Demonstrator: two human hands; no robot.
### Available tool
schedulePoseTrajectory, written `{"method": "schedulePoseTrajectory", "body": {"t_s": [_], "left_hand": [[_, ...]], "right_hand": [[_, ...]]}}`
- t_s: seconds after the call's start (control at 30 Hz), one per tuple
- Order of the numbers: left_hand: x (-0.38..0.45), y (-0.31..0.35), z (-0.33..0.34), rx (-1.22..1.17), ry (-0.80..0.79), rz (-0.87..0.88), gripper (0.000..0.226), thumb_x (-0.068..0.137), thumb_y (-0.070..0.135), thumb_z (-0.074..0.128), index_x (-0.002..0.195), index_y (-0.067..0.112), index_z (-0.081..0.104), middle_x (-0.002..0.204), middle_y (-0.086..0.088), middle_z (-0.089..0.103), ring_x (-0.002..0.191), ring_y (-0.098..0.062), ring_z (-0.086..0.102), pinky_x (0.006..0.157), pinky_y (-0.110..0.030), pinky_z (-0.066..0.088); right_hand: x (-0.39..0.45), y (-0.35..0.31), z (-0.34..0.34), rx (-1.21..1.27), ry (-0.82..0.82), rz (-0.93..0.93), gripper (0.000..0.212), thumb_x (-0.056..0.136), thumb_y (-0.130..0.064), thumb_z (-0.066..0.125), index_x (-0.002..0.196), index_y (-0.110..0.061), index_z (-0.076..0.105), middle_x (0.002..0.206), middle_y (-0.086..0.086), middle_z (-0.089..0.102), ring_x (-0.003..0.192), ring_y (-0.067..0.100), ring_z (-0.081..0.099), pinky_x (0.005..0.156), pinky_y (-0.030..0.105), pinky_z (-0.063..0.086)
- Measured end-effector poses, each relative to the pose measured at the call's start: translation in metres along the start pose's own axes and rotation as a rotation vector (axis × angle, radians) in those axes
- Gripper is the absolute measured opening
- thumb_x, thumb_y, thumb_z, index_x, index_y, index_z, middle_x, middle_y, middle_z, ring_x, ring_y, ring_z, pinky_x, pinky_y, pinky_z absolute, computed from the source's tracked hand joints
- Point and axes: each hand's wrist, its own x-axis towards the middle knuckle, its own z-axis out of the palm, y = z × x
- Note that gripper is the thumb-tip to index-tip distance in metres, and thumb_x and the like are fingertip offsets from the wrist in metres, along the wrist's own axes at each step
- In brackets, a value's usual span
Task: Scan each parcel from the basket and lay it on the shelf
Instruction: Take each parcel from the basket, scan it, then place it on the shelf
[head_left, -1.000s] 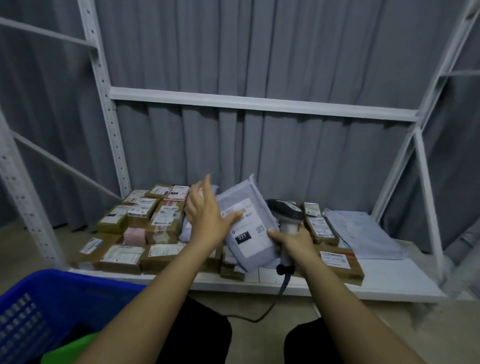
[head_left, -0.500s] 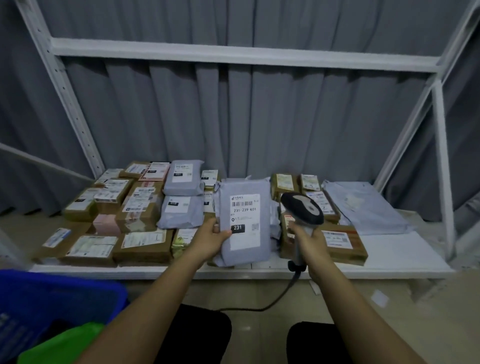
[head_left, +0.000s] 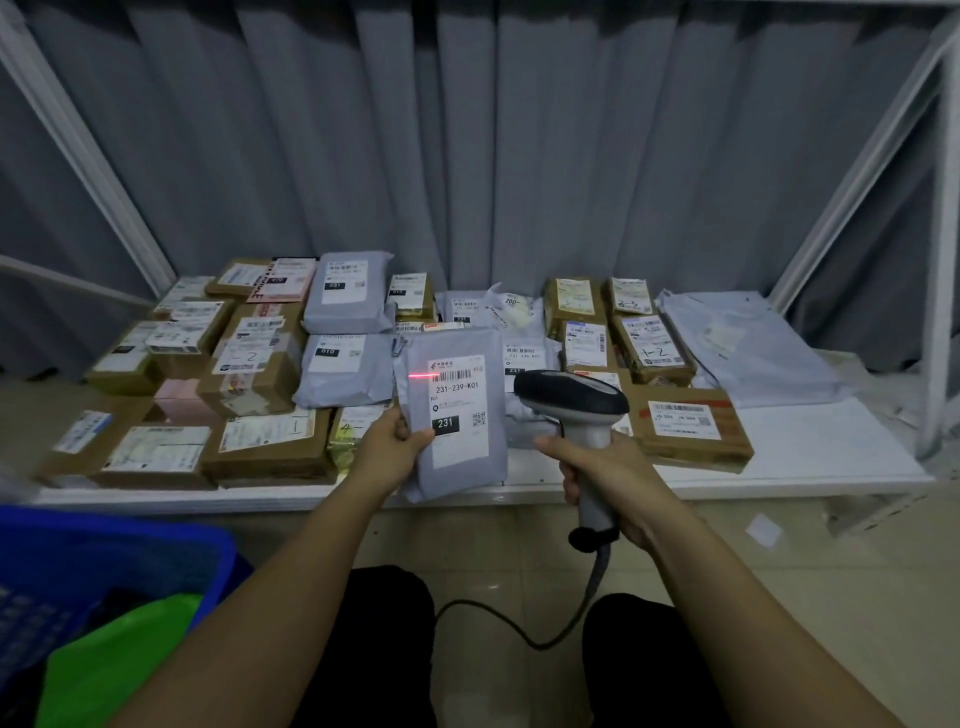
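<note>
Left hand grips grey parcel upright by its lower left edge. Right hand holds scanner just right of it; red line falls on label's barcode. Shelf beyond both hands.

We see a grey parcel held upright above the front edge of the white shelf, its label bearing a barcode and "231". A blue basket sits at lower left; many parcels lie on the shelf.

White shelf is packed — brown cardboard boxes left, grey mailer bags mid-back, right end bare.
</note>
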Motion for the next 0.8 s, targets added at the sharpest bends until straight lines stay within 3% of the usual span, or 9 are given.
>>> {"method": "schedulePoseTrajectory", "body": {"t_s": [0.17,0.5,0.63,0.73,0.8], "left_hand": [[-0.008,0.007,0.001,-0.033,-0.008,-0.001,0.022,0.091,0.017,0.062,0.111,0.021,0.053,0.094,-0.005,0.062,0.103,-0.032,0.06,0.092,-0.053,0.05],[-0.016,0.016,0.014,-0.126,-0.039,0.011,0.032,0.092,0.016,0.061,0.123,0.015,0.054,0.099,-0.007,0.065,0.1,-0.028,0.062,0.09,-0.049,0.053],[-0.023,0.028,0.029,-0.209,-0.09,0.058,0.025,0.094,0.014,0.058,0.119,0.018,0.054,0.102,-0.008,0.065,0.095,-0.027,0.064,0.079,-0.038,0.055],[-0.022,0.032,0.043,-0.208,-0.127,0.054,0.019,0.096,0.019,0.056,0.114,0.017,0.056,0.108,-0.008,0.066,0.099,-0.028,0.064,0.089,-0.047,0.053],[-0.018,0.034,0.05,-0.197,-0.141,0.029,0.015,0.097,0.022,0.054,0.111,0.018,0.056,0.11,-0.007,0.065,0.097,-0.025,0.063,0.087,-0.05,0.054]], "right_hand": [[-0.006,0.001,-0.002,-0.074,0.08,-0.042,0.024,0.08,-0.02,0.077,0.078,-0.003,0.06,0.055,0.01,0.047,0.046,0.017,0.043,0.047,0.026,0.04],[-0.009,-0.001,-0.013,-0.022,0.121,-0.032,0.019,0.083,-0.016,0.074,0.082,-0.004,0.06,0.057,0.009,0.05,0.047,0.016,0.045,0.047,0.026,0.042],[-0.009,-0.007,-0.031,0.092,0.243,-0.037,0.018,0.085,-0.012,0.072,0.076,-0.008,0.056,0.054,0.007,0.05,0.044,0.015,0.044,0.047,0.027,0.041],[-0.01,-0.007,-0.054,0.166,0.332,-0.022,0.019,0.085,-0.012,0.072,0.08,-0.009,0.054,0.054,0.005,0.051,0.043,0.015,0.044,0.047,0.027,0.042],[-0.009,-0.002,-0.069,0.16,0.38,-0.015,0.02,0.084,-0.015,0.072,0.077,-0.009,0.054,0.055,0.006,0.051,0.043,0.014,0.045,0.047,0.026,0.043]]}}
